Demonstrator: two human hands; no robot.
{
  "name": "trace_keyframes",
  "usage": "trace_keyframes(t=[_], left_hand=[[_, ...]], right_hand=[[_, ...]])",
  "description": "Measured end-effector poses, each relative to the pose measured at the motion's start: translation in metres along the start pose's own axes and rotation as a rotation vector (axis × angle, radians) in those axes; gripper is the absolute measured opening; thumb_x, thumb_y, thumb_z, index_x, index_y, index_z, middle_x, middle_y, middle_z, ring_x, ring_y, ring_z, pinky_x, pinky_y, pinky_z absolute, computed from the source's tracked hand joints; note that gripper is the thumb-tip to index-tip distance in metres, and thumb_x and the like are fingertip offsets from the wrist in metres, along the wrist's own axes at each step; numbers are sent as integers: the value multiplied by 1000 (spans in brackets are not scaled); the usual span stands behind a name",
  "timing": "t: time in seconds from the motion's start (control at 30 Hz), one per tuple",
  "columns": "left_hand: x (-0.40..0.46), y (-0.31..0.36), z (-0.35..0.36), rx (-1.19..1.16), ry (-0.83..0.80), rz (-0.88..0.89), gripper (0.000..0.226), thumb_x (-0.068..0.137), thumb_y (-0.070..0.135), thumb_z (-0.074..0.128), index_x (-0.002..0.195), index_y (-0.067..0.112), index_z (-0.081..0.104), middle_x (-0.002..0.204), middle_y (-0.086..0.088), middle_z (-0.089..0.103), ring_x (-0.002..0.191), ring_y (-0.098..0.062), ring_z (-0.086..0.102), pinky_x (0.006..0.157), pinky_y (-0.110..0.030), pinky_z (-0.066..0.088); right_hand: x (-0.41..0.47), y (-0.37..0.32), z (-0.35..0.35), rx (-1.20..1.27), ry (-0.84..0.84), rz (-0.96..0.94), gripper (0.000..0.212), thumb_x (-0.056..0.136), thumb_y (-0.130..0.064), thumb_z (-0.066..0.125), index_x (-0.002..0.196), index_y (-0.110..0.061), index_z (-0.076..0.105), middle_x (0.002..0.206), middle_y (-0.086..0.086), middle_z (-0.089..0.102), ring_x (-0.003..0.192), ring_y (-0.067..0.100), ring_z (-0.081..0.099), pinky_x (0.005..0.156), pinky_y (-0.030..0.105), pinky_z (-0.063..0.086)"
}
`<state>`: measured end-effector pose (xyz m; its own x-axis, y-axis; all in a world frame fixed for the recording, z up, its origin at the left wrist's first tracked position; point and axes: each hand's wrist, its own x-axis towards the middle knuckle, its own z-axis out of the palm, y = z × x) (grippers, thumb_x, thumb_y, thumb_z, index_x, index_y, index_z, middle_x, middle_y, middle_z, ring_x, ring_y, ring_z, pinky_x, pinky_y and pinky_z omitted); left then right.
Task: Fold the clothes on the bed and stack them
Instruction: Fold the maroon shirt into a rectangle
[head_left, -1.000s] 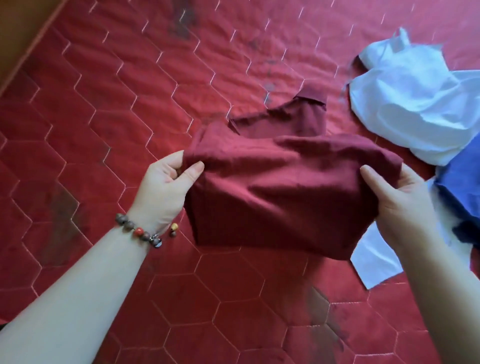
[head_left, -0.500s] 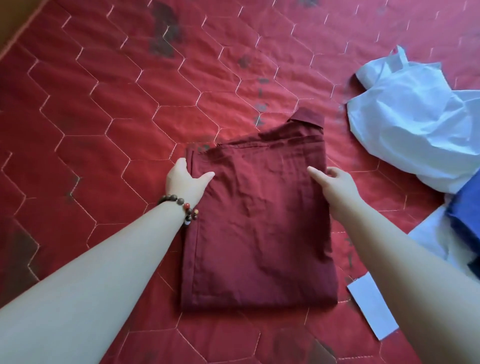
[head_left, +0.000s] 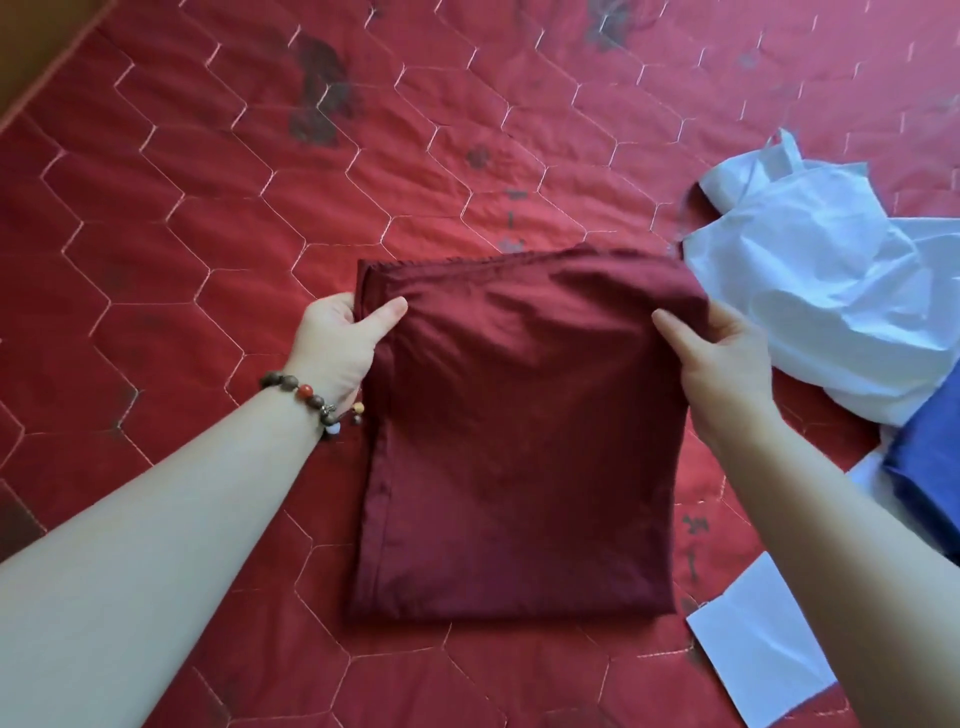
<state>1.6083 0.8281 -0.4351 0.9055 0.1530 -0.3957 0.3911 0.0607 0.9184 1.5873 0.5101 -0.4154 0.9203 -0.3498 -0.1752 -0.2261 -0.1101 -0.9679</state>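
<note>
Two hands (head_left: 337, 338) (head_left: 722, 358), one maroon garment (head_left: 519, 441), one white garment (head_left: 810, 291), one blue garment (head_left: 930, 457).

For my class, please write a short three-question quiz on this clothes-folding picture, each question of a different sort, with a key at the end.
1. True or false: both hands grip the far corners of the maroon garment.
2. Which wrist wears the beaded bracelet? A) left B) right C) neither
3. Fill in: the crumpled garment beside the right hand is ____ in colour.

Key
1. True; the left hand pinches one corner, the right hand the other.
2. A
3. White: the white garment lies on the red quilt.
</note>
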Motion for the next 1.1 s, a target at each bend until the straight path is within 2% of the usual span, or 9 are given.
trace_keyframes(t=[0.1,0.2,0.3,0.4,0.57,0.7,0.87,0.97,1.1], left_hand=[[17,-3,7,65,15,3,14,87,23,68,76,17,74,88,-7,75,84,-25,69,84,-44,56],[24,-16,9,439,60,-15,31,87,39,67,68,17,57,61,18,63,60,-1,59,63,-33,46],[20,-30,5,625,191,-41,34,84,45,69,66,21,53,66,8,52,67,-12,47,64,-25,32],[14,-36,0,715,186,-63,47,87,49,62,70,6,58,63,-2,46,63,-18,41,61,-32,37],[-4,-39,-17,113,205,-487,67,98,60,27,84,4,63,81,-12,68,71,-27,66,66,-33,53],[-44,-52,-38,8,75,-647,77,96,66,19,90,3,64,81,-13,72,71,-23,70,59,-35,53],[-94,-74,-53,15,3,-638,54,99,53,37,89,6,62,73,-8,72,63,-17,70,58,-31,54],[-118,-82,-52,87,40,-511,23,96,26,58,82,9,65,79,-12,67,67,-21,67,58,-26,56],[-142,-91,-53,383,4,-358,32,82,28,75,73,-1,65,66,-5,59,66,-17,55,67,-30,49]], right_hand=[[20,0,3,-78,10,-4,18,84,-17,69,100,-10,71,101,11,73,93,21,68,88,40,55],[29,21,12,-404,-13,191,34,85,-28,71,108,-4,66,106,17,69,101,31,65,92,47,50],[23,34,12,-470,11,275,37,82,-34,73,109,-10,67,105,7,69,97,24,65,90,41,50],[17,37,10,-447,-11,238,34,82,-37,72,107,-15,68,98,2,69,86,18,64,78,36,51],[6,42,-5,-411,22,299,35,90,-49,57,105,-19,67,103,6,68,87,22,62,82,44,51],[-32,46,-27,-166,-166,552,44,91,-59,50,100,-20,66,102,11,68,82,22,60,77,38,46],[-92,57,-53,-74,-257,745,45,89,-55,53,96,-15,70,95,12,68,83,24,62,77,36,45],[-123,63,-67,-108,-294,738,26,94,-36,58,84,-16,70,74,4,62,60,13,57,58,25,46],[-146,73,-75,-292,-333,695,15,93,-21,62,82,-12,66,70,4,52,60,13,46,59,27,39]])
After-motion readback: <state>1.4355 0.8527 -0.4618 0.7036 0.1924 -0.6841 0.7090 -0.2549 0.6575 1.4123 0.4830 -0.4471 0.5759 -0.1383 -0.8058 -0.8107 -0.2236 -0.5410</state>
